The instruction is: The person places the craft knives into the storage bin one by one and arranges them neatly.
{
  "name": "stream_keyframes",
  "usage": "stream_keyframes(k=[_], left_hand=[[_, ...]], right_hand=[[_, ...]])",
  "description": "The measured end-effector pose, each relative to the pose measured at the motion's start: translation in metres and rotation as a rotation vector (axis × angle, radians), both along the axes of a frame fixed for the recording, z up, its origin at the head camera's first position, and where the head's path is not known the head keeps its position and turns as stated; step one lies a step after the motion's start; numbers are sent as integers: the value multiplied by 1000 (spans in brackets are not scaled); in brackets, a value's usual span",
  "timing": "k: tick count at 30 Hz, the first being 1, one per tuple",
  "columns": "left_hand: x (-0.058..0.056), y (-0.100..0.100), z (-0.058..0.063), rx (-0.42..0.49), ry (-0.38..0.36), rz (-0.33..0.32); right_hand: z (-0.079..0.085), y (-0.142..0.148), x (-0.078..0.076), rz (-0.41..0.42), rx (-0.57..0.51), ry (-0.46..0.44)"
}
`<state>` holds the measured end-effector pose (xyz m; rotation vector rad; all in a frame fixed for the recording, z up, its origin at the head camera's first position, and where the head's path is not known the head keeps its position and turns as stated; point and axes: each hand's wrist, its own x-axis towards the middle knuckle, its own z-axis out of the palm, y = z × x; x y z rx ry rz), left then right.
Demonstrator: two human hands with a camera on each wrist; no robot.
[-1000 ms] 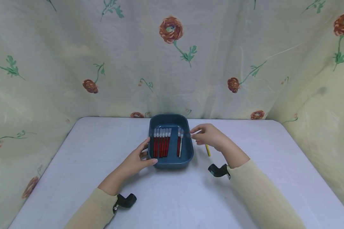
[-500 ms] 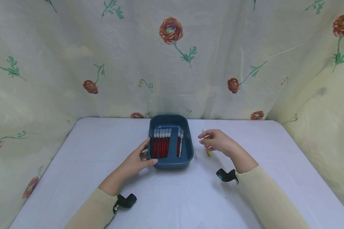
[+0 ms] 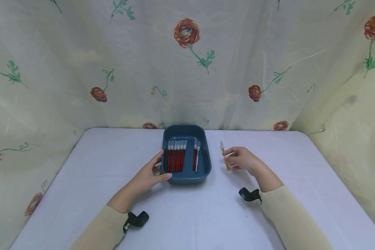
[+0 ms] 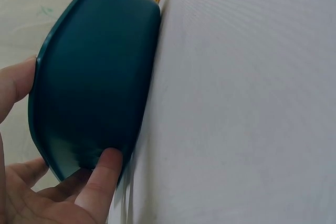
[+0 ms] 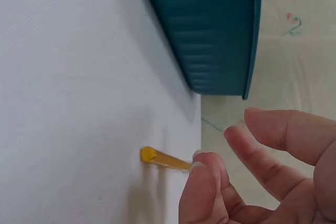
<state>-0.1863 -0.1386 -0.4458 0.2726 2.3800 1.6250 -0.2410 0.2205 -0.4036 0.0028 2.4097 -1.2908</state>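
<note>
A dark blue-green plastic tray (image 3: 189, 180) stands in the middle of the table. My left hand (image 3: 150, 176) holds its near left corner, with thumb and fingers against the rim and outer wall (image 4: 94, 66). In the tray lie a row of slim red-handled tools (image 3: 176, 159) with clear caps, another red one (image 3: 194, 155), and a white-handled one (image 3: 197, 157). To the tray's right, a slim yellow-handled tool (image 3: 227, 166) with a pale tip lies on the table. My right hand (image 3: 242, 160) is over it, fingers parted, fingertips (image 5: 202, 166) right beside its handle (image 5: 165, 160).
A white cloth covers the table (image 3: 187, 215). Behind it hangs a pale curtain (image 3: 137, 62) printed with flowers. A black wrist camera (image 3: 137, 219) sits at the left sleeve, another camera (image 3: 249, 195) at the right one.
My right hand has moved from the tray's right rim to the right and toward me, to the yellow-handled tool, whose pale tip now shows. My left hand and the tray have stayed put.
</note>
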Motion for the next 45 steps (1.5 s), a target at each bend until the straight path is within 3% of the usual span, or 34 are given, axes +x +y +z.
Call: stream_keyframes(k=[24, 38, 45], left_hand=[[1, 1, -1, 9, 4, -8], [0, -1, -2, 2, 5, -8], [1, 1, 0, -17, 5, -2]], right_hand=[[-29, 5, -11, -20, 80, 24], [-24, 0, -13, -51, 269, 74], [-23, 1, -13, -74, 288, 48]])
